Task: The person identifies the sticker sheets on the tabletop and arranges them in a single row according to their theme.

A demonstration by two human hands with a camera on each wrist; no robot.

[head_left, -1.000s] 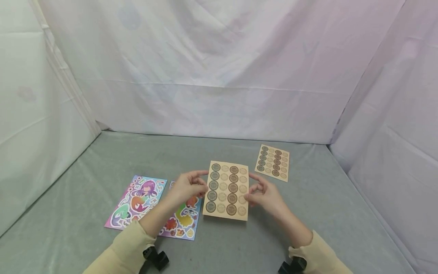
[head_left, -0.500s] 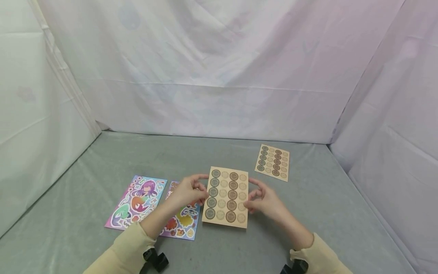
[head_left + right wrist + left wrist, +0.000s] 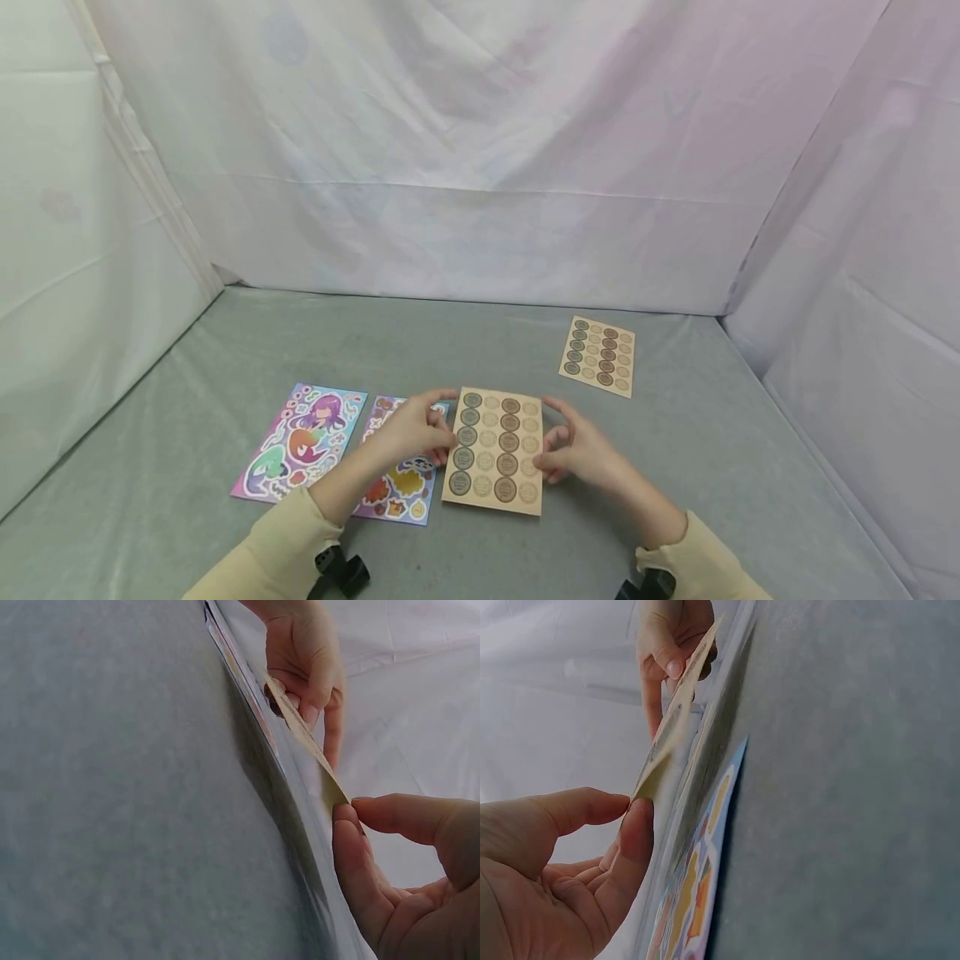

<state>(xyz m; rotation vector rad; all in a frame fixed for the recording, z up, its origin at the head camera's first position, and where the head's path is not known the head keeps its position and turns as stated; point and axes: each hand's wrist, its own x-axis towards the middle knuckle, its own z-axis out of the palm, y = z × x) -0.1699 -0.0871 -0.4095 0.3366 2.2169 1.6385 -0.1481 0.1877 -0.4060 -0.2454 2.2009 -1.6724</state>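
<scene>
Between both hands is a tan sticker sheet (image 3: 492, 450) printed with rows of round labels in dark and light brown. My left hand (image 3: 415, 428) pinches its left edge between thumb and fingers, as the left wrist view shows. On the opposite edge my right hand (image 3: 583, 450) pinches it the same way, seen close in the right wrist view. Both wrist views show the sheet (image 3: 664, 731) held above the table, its underside visible. Beneath the left hand lies a colourful sticker sheet (image 3: 405, 483), partly covered by that hand and wrist.
Another colourful sheet with mermaid stickers (image 3: 303, 442) lies at the left, partly behind the left forearm. A second tan sheet of round labels (image 3: 598, 357) lies further back on the right. Grey cloth covers the table (image 3: 480, 558); white fabric walls (image 3: 480, 150) stand around it.
Both hands have brought the tan sheet a little toward the near edge of the table, holding it throughout. The other sheets have stayed in place.
</scene>
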